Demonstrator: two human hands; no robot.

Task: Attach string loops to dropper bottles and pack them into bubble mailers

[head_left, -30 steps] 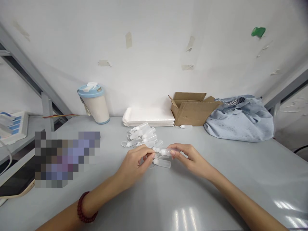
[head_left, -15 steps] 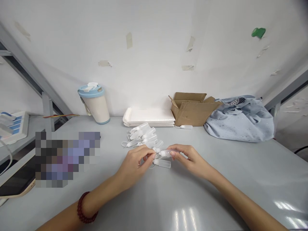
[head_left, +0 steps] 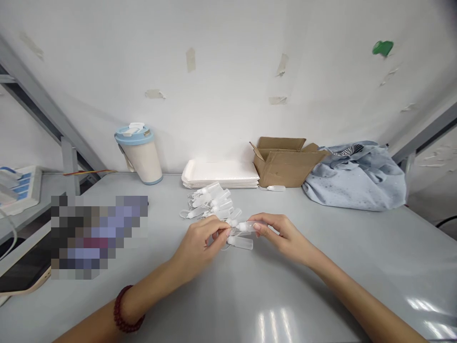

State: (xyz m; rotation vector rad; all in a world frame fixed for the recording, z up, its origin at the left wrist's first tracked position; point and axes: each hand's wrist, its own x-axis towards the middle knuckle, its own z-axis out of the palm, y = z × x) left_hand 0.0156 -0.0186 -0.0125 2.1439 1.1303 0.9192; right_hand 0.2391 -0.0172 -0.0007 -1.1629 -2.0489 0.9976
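Between my two hands lies a small translucent squeeze bottle with a white cap, its cap end pointing left. My right hand pinches the bottle's body between thumb and fingers. At the cap end, my left hand has thumb and forefinger pressed together on what looks like the bottle's thin cord; the fingertips mostly hide it. Another bottle lies on the table just below, its cord running towards my left fingers. Behind the hands is a pile of similar bottles with looped cords.
White padded envelopes are stacked against the wall. Right of them stand an open cardboard box, with a single bottle before it, and a grey-blue cloth bag. A cup stands back left; a phone-like device lies left.
Almost nothing differs. The right thumb has shifted very slightly on the bottle, and the whole view has moved by a few pixels.
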